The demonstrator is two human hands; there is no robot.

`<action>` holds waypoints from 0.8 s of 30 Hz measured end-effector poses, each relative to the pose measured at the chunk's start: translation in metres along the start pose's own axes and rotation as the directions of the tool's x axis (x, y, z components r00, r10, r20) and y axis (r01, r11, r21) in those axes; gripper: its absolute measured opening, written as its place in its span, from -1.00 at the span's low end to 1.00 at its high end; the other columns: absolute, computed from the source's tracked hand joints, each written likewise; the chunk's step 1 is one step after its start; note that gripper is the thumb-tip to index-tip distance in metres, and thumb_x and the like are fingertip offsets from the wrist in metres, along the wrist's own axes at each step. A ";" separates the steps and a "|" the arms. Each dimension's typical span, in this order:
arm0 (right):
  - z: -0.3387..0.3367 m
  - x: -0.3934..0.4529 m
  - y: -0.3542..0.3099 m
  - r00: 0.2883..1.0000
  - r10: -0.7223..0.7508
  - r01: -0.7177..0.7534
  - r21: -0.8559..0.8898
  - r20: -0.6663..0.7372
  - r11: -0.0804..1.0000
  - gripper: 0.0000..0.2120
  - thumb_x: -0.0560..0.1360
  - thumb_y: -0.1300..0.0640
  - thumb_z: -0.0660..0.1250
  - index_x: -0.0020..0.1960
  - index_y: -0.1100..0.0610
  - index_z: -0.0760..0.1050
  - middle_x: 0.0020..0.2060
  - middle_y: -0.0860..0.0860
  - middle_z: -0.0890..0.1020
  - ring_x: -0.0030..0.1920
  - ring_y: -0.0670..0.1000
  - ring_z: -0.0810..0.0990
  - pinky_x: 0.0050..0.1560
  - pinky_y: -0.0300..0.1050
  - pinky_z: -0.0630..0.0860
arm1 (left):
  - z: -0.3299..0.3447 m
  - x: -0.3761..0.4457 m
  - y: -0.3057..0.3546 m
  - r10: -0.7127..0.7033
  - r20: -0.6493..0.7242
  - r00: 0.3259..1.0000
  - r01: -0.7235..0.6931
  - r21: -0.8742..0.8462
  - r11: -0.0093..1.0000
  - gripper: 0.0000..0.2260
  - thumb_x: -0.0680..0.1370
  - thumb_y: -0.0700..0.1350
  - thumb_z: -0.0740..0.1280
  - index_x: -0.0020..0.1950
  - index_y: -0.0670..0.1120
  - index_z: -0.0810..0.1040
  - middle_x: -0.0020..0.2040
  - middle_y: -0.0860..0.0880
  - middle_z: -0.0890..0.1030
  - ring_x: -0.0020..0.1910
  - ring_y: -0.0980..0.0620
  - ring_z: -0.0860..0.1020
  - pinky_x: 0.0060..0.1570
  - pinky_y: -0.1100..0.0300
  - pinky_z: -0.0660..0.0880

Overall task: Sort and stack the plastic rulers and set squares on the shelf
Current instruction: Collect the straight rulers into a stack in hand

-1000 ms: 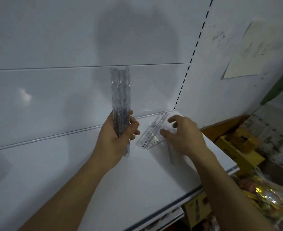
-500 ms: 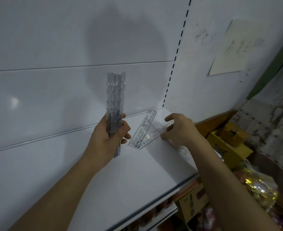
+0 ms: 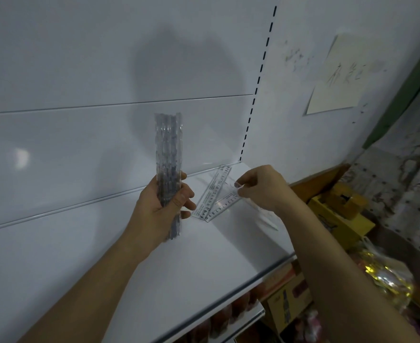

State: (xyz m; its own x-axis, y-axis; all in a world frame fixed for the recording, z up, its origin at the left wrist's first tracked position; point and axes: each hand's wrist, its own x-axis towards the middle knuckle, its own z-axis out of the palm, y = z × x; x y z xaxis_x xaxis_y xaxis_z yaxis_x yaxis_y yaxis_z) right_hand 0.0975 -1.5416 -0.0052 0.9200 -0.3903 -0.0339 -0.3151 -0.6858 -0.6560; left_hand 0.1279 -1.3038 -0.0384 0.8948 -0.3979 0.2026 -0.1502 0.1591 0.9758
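Rulers are lying loose on the shelf (image 3: 204, 263) just beyond my hands; the clear ruler (image 3: 225, 203) I am pinching with my right hand (image 3: 263, 188) is running its long axis from my fingertips down and leftward, its far end crossing a second loose ruler (image 3: 213, 190) that is angling up toward the back corner; which of the two is on top at the crossing I cannot tell. I am holding only the near end between thumb and forefinger, the other fingers curling loosely behind; another transparent piece (image 3: 265, 216) is showing faintly beneath my right wrist, its shape too blurred to name.

My left hand (image 3: 165, 203) is gripping the bundle of rulers (image 3: 168, 167) upright, fingers wrapped round its lower part, the stack rising above my knuckles and a short length sticking out below; it is hovering just left of the loose pair, not touching them.

I am judging the coming move as turning on this: the pinched ruler is lying slanted while the bundle is standing vertical, so I am expecting to swing it upright and carry it leftward; the right hand is already on it, so it is the one to deliver.
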 end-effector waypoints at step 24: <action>0.034 -0.034 -0.040 0.824 -0.555 0.521 0.233 0.116 0.821 -0.71 0.69 0.05 0.16 0.32 -0.19 0.53 0.09 -0.11 0.63 0.09 -0.13 0.55 0.09 -0.26 0.46 | -0.002 -0.003 0.004 0.070 0.012 0.997 -0.070 -0.032 0.997 -0.65 0.56 -0.33 0.35 0.27 -0.03 0.40 -0.04 -0.10 0.64 -0.14 -0.09 0.64 -0.10 -0.02 0.64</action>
State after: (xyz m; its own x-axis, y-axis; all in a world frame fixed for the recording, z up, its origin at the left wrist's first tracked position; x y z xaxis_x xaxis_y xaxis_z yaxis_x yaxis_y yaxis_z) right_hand 0.0863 -1.4797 -0.0038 0.9597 0.1307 0.2489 0.2748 -0.6230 -0.7324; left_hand 0.1255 -1.3005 -0.0356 0.8770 -0.3963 0.2716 -0.1989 0.2150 0.9561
